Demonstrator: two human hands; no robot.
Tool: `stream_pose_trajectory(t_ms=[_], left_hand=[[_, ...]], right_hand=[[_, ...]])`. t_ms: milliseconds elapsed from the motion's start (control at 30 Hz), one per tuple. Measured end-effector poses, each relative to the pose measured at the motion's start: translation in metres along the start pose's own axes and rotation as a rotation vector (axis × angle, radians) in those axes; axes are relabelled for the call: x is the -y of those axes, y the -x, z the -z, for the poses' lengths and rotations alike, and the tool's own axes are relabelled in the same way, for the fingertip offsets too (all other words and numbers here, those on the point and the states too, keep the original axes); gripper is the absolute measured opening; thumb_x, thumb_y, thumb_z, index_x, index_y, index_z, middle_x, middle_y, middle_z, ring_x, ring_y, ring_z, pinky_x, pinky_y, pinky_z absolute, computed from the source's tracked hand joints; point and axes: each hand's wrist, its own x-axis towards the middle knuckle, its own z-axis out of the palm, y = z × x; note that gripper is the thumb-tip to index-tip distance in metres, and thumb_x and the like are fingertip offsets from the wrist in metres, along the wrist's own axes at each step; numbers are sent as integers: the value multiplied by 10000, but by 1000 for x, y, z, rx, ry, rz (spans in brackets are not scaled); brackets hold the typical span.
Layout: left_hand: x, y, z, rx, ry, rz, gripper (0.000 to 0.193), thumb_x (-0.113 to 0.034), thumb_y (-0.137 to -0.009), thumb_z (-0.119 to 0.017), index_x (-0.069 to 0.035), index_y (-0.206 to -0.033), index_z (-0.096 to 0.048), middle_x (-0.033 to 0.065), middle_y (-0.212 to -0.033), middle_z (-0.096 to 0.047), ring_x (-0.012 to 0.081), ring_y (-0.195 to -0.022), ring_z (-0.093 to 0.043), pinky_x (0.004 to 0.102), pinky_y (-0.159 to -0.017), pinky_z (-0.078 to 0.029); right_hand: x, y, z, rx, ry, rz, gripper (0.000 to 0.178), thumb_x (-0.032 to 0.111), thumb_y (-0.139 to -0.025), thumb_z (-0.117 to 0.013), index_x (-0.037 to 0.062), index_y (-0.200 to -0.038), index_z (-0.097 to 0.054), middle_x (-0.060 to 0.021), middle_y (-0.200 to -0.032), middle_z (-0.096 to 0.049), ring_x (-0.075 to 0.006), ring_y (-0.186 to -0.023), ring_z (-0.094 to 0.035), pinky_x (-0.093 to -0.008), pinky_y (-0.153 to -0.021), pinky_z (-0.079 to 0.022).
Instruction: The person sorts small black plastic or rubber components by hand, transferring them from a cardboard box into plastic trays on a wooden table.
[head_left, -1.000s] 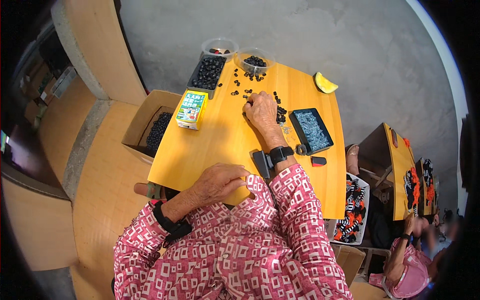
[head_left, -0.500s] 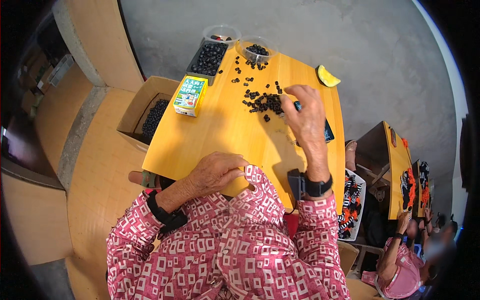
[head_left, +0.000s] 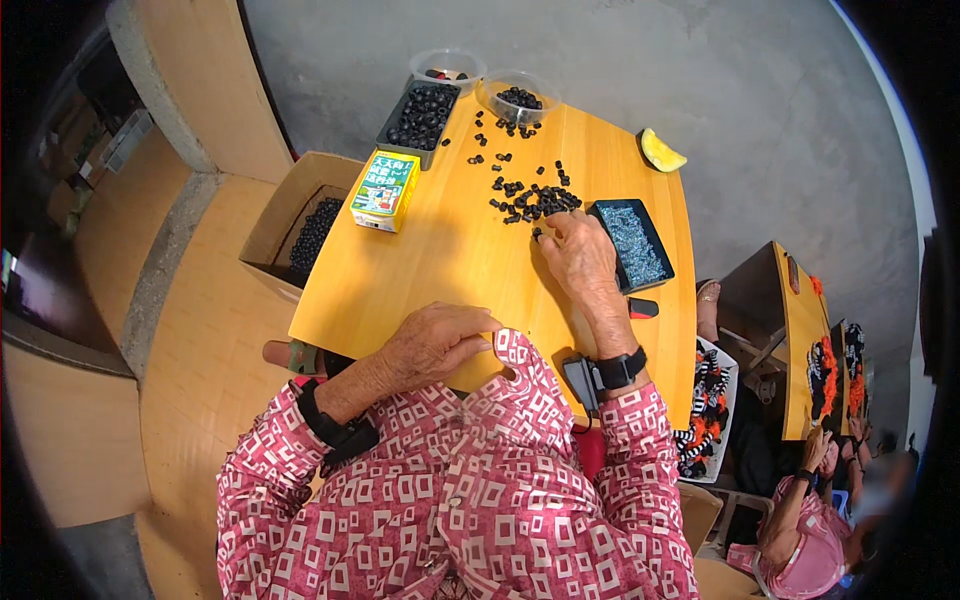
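Observation:
My right hand reaches down at the near right edge of a pile of small black pieces. Its fingers are curled together, with a small black piece at the fingertips; whether they grip it is hidden. Beside it lies a black tray filled with tiny bluish, glittering bits. A red and black handled tool sticks out by the tray's near edge. Over the table's near edge, my left hand is closed, thumb and forefinger pressed together next to the patterned pink cloth; what they hold is hidden.
Along the far left stand a dark tray of round black beads, two clear round tubs and a yellow-green carton. A yellow rind-like piece lies far right. A cardboard box and a white bin flank the table.
My right hand has moved left and nearer, from over the black tray to the pile's edge. The tray's contents and the red-black handle now show. My left hand stays in place.

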Motion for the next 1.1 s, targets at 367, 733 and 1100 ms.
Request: stream_pose_trajectory(t_ms=[367,733,1100], left_hand=[[3,2,-3,-19,-5,-20,208,-191,-936,-597,-61,-1094,-633,142,-1090,-676,338,-1031,-633,437,-903,-488],[6,2,-5,-33,13,-66,193,-180,-941,-581,-54,-1085,-609,140,-1082,-665,333,-1033,-622,433,-901,-484],[4,0,-3,-17,3,-63,195,-180,-938,-580,-53,-1085,-603,136,-1057,-664,337,-1011,-624,436,-884,-486]], right_hand=[[-1,-25,-35,23,-98,-44,204,122,-805,-691,20,-981,-694,-162,-959,-663,-342,-960,-636,-434,-823,-515],[-13,-22,-40,-82,138,35,624,342,-850,-709,-36,-1309,-521,-280,-1264,-527,-431,-1202,-488,-495,-984,-428],[-1,-33,-64,66,13,5,643,316,-880,-668,-23,-1387,-465,-303,-1421,-436,-455,-1352,-375,-489,-1101,-346]])
